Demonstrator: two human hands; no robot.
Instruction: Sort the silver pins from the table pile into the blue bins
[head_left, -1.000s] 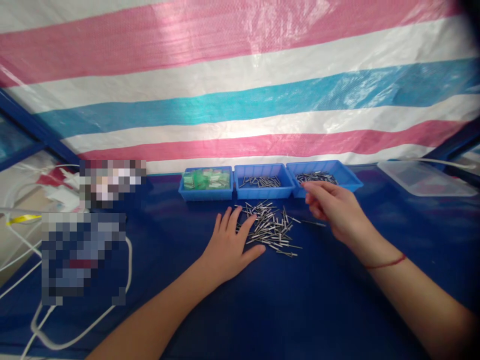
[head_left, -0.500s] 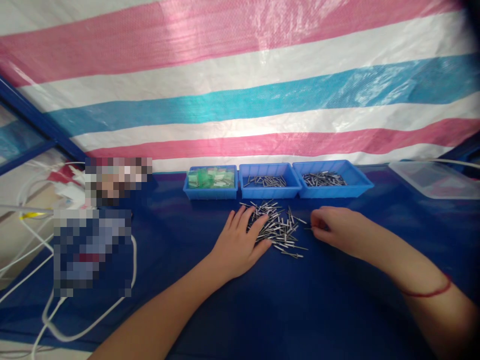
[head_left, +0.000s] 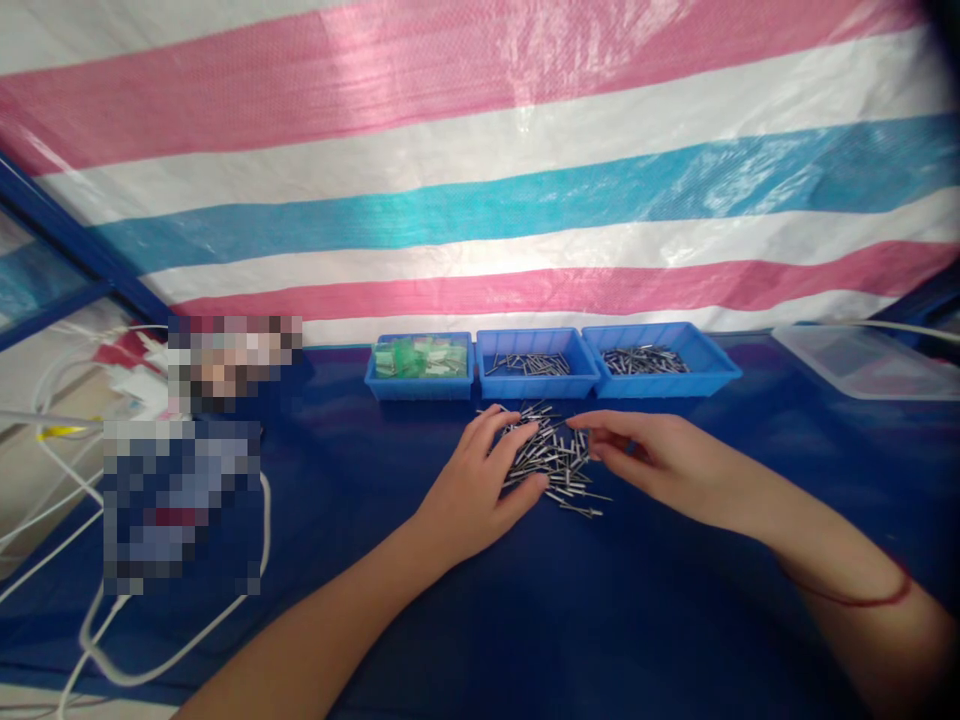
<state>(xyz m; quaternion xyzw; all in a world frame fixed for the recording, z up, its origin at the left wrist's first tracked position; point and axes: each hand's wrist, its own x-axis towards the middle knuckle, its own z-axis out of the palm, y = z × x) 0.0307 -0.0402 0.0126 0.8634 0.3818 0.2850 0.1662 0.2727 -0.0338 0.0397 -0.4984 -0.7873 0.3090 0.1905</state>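
A loose pile of silver blind rivets point(head_left: 551, 455) with thin pins lies on the dark blue tabletop. My left hand point(head_left: 472, 480) rests against the pile's left side, fingers spread and curved over it, thumb at the near edge. At the right edge of the pile is my right hand point(head_left: 645, 455), its forefinger stretched over the rivets and its thumb apart below. I see nothing held in it, though its other fingertips are partly hidden.
Behind the pile stand three blue bins: one with green and clear packets point(head_left: 422, 357), a middle bin point(head_left: 536, 386) and a right bin point(head_left: 675, 384) with rivets. A clear plastic lid point(head_left: 862, 365) lies far right. White cables point(head_left: 266, 520) and blurred items are left.
My right hand has moved left to the pile and its fingers have opened from a pinch. My left fingers have curled slightly more over the rivets.
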